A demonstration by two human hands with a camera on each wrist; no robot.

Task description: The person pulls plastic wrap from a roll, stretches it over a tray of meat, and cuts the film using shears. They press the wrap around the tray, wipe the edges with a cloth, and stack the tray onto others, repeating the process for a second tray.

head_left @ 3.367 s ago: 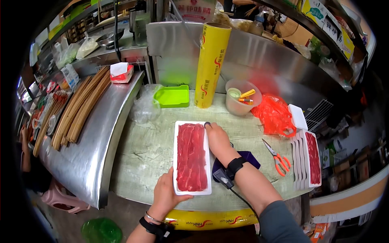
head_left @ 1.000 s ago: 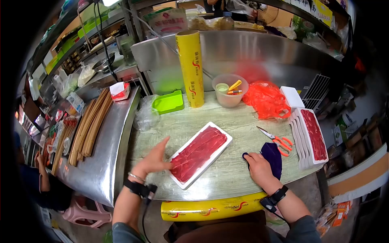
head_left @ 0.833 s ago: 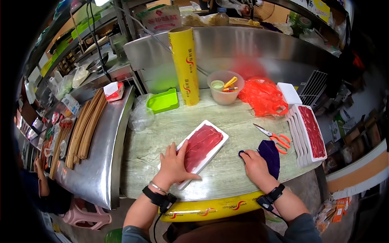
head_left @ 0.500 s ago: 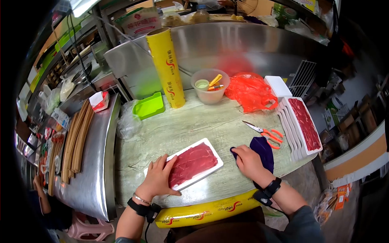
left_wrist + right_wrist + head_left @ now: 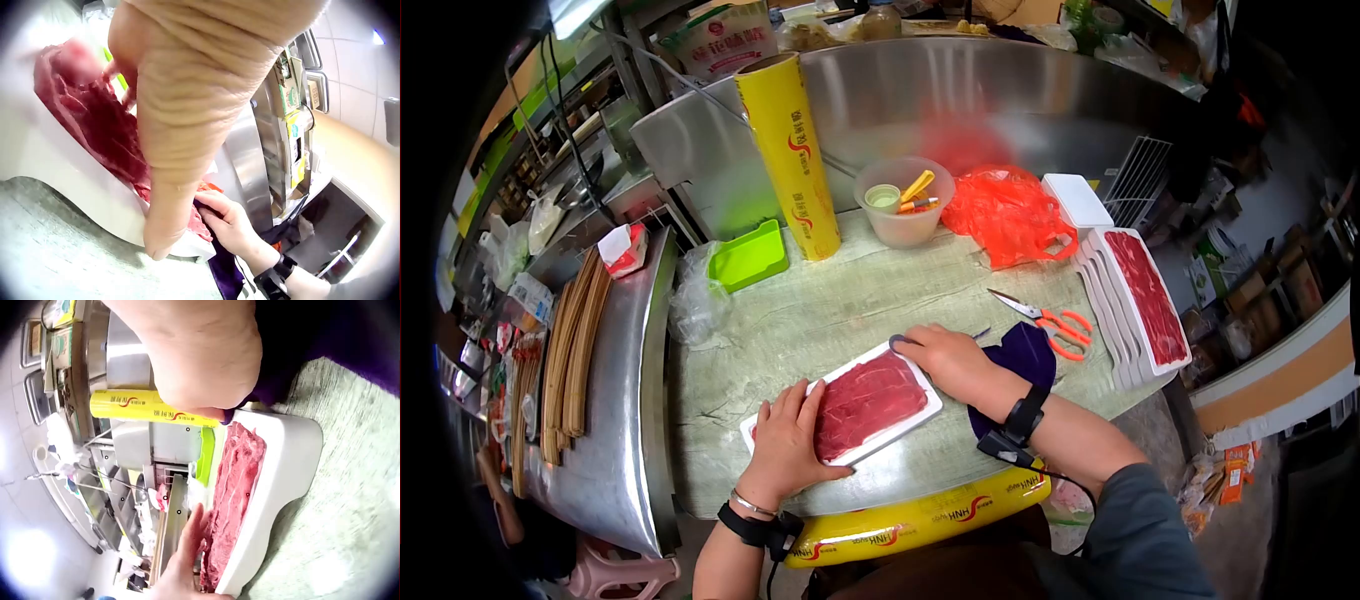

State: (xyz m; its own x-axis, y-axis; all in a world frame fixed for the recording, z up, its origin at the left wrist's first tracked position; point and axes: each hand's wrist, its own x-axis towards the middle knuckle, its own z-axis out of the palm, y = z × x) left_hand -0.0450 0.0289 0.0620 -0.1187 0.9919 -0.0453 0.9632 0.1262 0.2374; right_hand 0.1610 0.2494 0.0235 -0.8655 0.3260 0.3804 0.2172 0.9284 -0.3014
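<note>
A white tray (image 5: 900, 425) of sliced red meat (image 5: 870, 402) lies slantwise on the table (image 5: 730, 390). My left hand (image 5: 785, 440) spans its left end, thumb along the near side and fingers over the far side. The left wrist view shows the thumb pressed to the tray's side wall. My right hand (image 5: 955, 365) is at the tray's far right corner, pinching a dark purple cloth (image 5: 1022, 355). A bit of that cloth pokes out at the fingertips, right at the rim; the rest hangs under the hand and wrist.
Orange-handled scissors (image 5: 1050, 325) lie beyond the cloth. Stacked white trays (image 5: 1112, 320), the top one with meat, stand at right. At the back are a red bag (image 5: 1010, 215), a plastic tub (image 5: 905, 225), a yellow film roll (image 5: 792, 160) and a green tray (image 5: 748, 258).
The tray has turned from upright to slanting, and the left hand has come back onto its left end. The right hand has moved left with the cloth, from the table to the tray's far corner.
</note>
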